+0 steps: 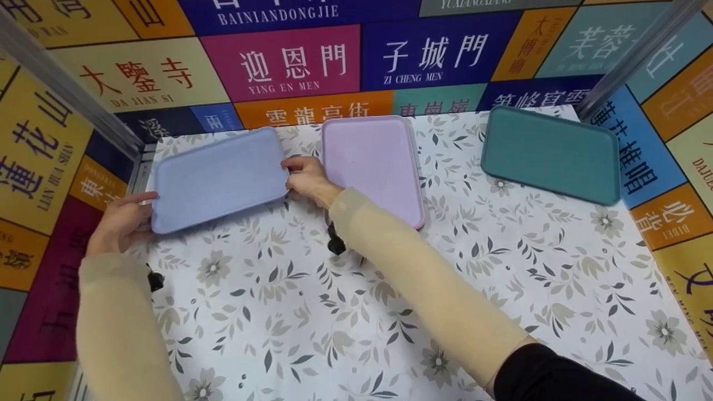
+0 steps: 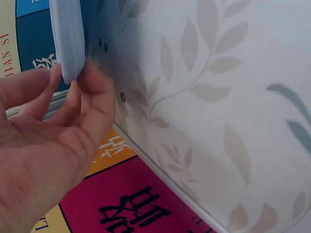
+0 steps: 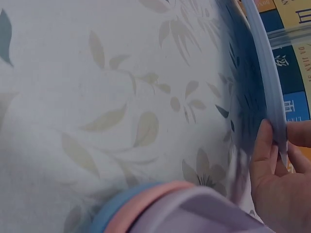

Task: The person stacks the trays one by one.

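A light blue rectangular tray (image 1: 220, 179) is held between both hands at the left of the table. My left hand (image 1: 121, 223) pinches its left short edge; in the left wrist view the thumb and fingers (image 2: 97, 92) grip the tray's rim (image 2: 68, 43). The right hand (image 1: 309, 179) pinches the opposite short edge, and the right wrist view shows the rim (image 3: 272, 87) between thumb and fingers, raised off the patterned cloth with a shadow under it. Just right of that hand lies a lilac tray (image 1: 373, 161); the right wrist view shows pink and blue rims (image 3: 116, 213) beneath it.
A dark green tray (image 1: 551, 155) lies at the back right of the table. The table bears a white cloth (image 1: 250, 323) with leaves and flowers. Panels with printed characters (image 1: 289, 61) stand behind and at both sides, with metal posts (image 1: 94, 100) at the back corners.
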Motion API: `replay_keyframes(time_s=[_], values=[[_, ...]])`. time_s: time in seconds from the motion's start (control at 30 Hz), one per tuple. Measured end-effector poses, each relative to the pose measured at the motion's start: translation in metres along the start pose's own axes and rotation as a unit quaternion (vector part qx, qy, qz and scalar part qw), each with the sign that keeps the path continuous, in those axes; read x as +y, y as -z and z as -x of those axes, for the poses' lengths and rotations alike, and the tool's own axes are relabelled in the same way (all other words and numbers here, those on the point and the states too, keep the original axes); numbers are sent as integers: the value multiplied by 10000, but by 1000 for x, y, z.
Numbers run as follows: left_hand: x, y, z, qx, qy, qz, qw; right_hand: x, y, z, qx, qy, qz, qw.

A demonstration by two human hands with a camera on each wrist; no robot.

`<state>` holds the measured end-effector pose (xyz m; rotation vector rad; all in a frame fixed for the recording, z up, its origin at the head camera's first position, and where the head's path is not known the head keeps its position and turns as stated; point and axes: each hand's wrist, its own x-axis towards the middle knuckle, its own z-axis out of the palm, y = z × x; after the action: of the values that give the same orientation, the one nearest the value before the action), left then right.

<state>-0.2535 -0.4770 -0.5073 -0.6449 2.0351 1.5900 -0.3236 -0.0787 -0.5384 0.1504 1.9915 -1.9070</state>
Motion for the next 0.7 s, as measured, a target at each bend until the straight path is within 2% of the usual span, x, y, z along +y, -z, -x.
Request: replay_keyframes(time_s=[0.1, 0.17, 0.27, 0.4, 0.5, 0.7], values=[[0, 0, 1, -310, -46, 900, 9955, -3, 11, 0, -116, -19, 113, 9999], [0, 1, 4, -511, -174, 1289, 9902, -6, 19, 0, -217, -6, 197, 9996], [-3, 2, 9, -813, -488, 1629, 9821, -9, 28, 1, -364, 43, 197, 9991], [-6, -1, 15, -1085, -931, 2178, 9655, -15, 38, 3, -422, 169, 118, 9989], [-6, -6, 19, -1136, -1193, 2516, 9537, -18, 45, 6, -395, 158, 79, 9991], [-2, -21, 26, -1259, -1753, 2887, 9327, -24, 55, 12, -141, 92, -192, 9997]])
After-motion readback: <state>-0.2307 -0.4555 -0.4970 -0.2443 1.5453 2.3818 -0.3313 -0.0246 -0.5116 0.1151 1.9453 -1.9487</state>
